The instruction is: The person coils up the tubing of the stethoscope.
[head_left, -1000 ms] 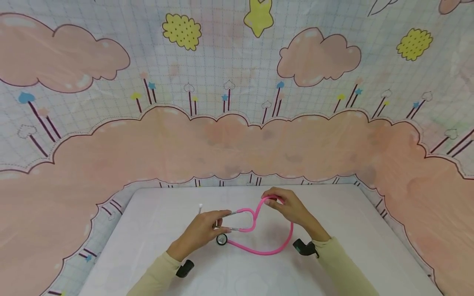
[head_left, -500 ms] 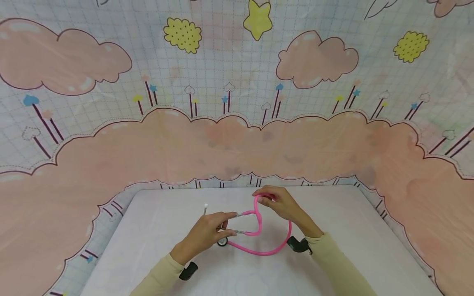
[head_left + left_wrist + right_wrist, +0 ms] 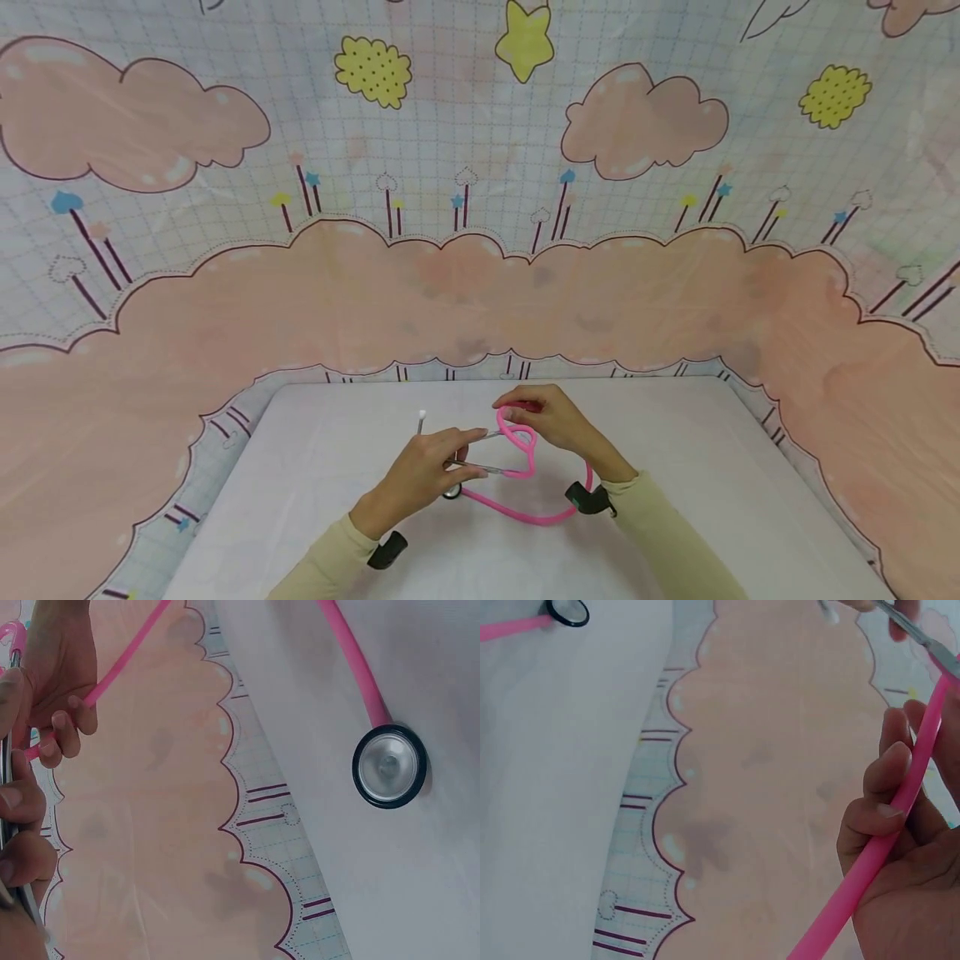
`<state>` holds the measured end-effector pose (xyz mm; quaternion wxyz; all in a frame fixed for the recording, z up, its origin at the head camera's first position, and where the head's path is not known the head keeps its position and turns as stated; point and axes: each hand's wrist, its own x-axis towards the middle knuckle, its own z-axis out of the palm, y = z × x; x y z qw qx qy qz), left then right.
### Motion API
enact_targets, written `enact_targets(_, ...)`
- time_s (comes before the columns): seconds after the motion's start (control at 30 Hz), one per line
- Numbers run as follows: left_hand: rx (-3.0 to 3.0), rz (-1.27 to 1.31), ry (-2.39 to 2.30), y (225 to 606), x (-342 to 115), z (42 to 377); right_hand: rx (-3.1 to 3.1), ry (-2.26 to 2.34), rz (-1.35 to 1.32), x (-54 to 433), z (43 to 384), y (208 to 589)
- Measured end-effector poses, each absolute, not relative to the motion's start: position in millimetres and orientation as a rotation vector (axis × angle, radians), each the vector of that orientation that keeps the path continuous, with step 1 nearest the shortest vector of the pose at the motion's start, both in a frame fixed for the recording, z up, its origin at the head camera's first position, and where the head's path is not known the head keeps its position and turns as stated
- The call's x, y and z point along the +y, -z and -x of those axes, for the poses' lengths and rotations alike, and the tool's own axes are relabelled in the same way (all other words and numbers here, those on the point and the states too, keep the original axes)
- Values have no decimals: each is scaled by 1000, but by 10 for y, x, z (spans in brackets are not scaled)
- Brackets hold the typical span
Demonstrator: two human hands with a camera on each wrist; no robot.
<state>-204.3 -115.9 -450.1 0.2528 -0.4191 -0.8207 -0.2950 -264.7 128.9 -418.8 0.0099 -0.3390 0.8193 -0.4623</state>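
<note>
A stethoscope with pink tubing (image 3: 525, 518) and metal ear tubes is held up between both hands over the white table. My left hand (image 3: 423, 462) grips the metal ear tubes (image 3: 480, 467), one white ear tip (image 3: 422, 414) poking up past the fingers. My right hand (image 3: 551, 421) holds the pink tube near its fork, with the tube running across the curled fingers in the right wrist view. The round chest piece (image 3: 389, 766), black-rimmed with a silver face, lies on the table and is partly covered by the left hand in the head view.
The white table (image 3: 337, 417) spreads around the hands. Behind and beside it hangs a cloth backdrop (image 3: 480, 292) printed with clouds and stars. Both sleeved wrists carry a small black camera, such as the right wrist camera (image 3: 588, 498).
My right hand has moved left, towards the left hand, bending the pink tube back over the ear tubes. The left hand has shifted slightly right, covering more of the chest piece.
</note>
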Motion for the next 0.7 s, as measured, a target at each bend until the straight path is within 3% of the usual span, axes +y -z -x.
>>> enact_targets(0.7,-2100,1134,787,4551,-1143,2042,2379,1517,1103,1187,2611,4345)
